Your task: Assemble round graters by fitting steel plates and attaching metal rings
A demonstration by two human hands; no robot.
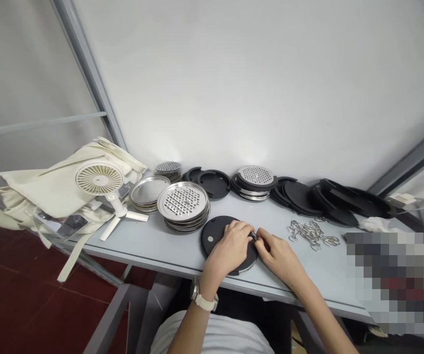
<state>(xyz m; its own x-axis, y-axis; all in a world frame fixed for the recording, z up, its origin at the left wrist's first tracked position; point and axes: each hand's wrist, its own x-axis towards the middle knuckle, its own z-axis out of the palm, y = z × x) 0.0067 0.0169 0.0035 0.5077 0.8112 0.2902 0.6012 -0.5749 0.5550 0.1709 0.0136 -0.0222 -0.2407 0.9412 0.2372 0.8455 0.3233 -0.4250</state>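
Black round plate (212,233) lies on the grey table (141,246) under the left hand (228,248); its fingers and the right hand (276,253) pinch a small metal ring (253,236) at the plate's rim, steel chain links (313,235) near.

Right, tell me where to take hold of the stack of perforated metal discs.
Clasp the stack of perforated metal discs around its round rim, from the near side, thumb on top and fingers under the edge. The discs lie flat, so the rim is the natural grip, and the near side faces open table.
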